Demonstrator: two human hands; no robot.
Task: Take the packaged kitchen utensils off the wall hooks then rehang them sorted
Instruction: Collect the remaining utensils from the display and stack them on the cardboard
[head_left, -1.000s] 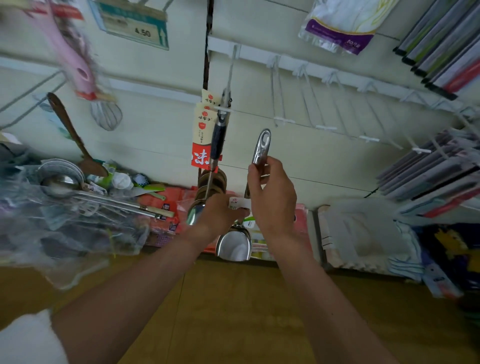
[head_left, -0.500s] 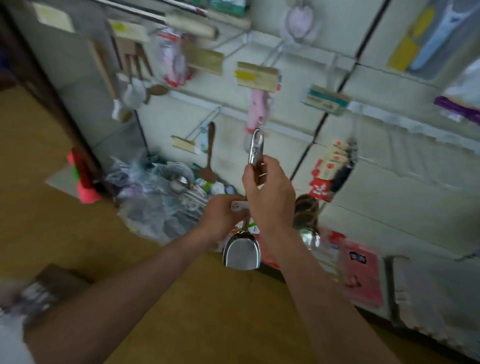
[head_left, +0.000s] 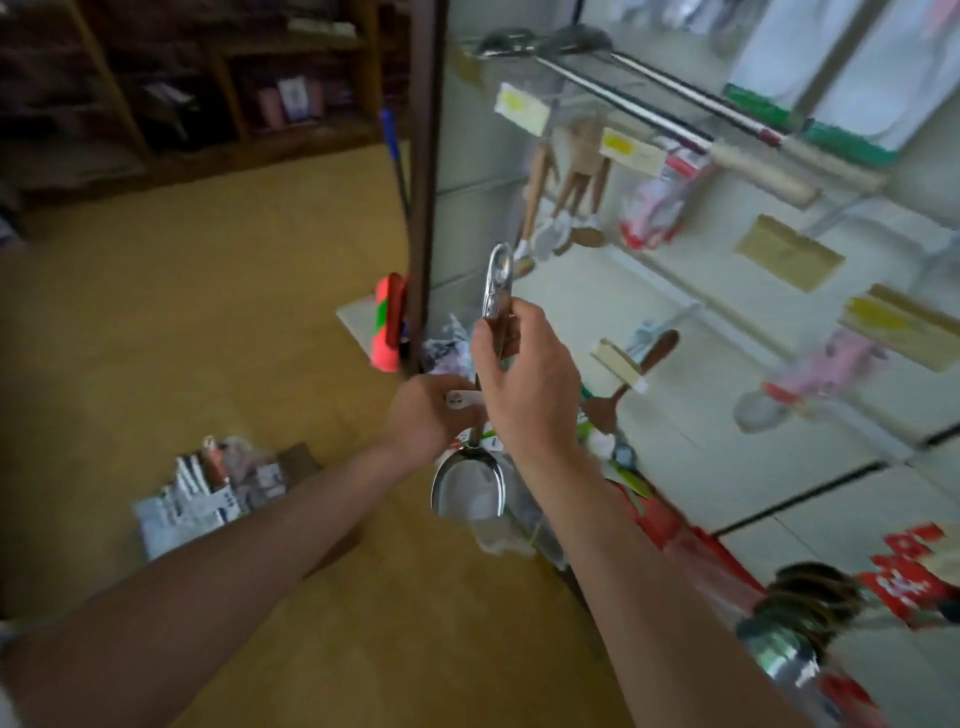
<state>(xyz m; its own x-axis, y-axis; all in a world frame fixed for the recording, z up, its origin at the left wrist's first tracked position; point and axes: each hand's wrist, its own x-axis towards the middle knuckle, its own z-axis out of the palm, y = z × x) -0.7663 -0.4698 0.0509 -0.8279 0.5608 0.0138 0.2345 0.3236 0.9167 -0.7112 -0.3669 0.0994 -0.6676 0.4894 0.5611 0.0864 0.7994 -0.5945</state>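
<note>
Scoop (head_left: 470, 488) upright, bowl down: right hand (head_left: 524, 395) grips its handle, left hand (head_left: 426, 415) pinches white tag (head_left: 460, 399) at mid-shaft

hands: 2 (left hand (head_left: 431, 415), right hand (head_left: 530, 387)) | steel scoop (head_left: 467, 488): 1 | price cards (head_left: 521, 107): 5 | pink-green roll (head_left: 387, 325): 1

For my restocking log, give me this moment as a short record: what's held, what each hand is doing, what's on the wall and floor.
Held item: metal scoop, bowl down, hanging loop up, off the hooks
Right hand: grips the scoop's handle
Left hand: pinches the white tag by the handle
Wall: wooden utensils on hooks, blurred
Floor: pile of packages
</note>
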